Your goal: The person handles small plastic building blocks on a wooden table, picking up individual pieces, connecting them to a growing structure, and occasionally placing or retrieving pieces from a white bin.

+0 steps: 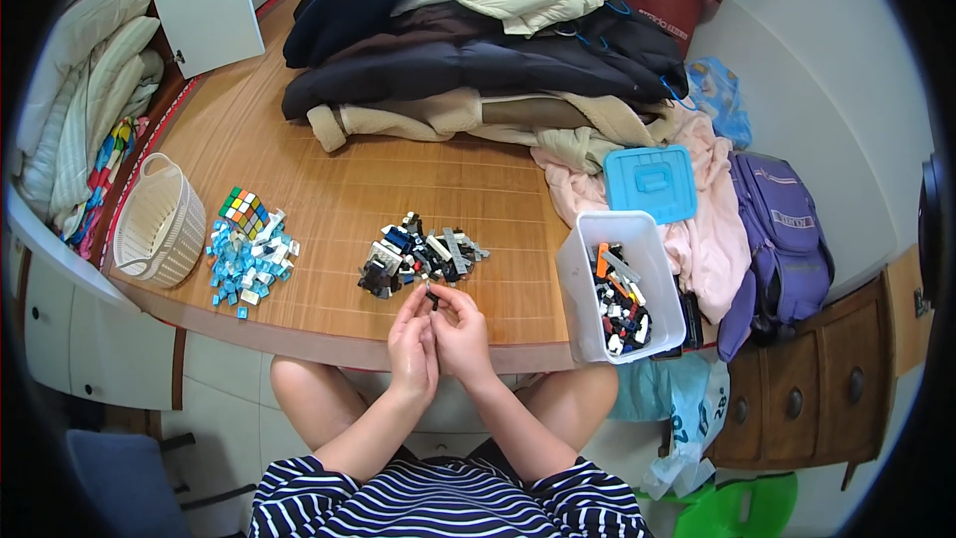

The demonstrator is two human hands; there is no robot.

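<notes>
Close together at the near edge of the mat, my left hand (410, 344) and my right hand (461, 341) pinch a small black building brick (432, 297) between their fingertips. Its exact shape is too small to make out, and the fingers partly cover it. Just beyond them lies a loose pile of building bricks (423, 251) in black, white, grey and blue. To the right, a translucent white plastic box (570, 284) holds more bricks in orange, grey, white, black and red.
A heap of light-blue and white tiles (249, 264) lies left, touching a puzzle cube (243, 209). Further left stands a cream basket (159, 229). A blue lid (650, 185) rests on pink cloth beyond the box. Folded coats (478, 70) fill the far side; a purple backpack (782, 229) stands right.
</notes>
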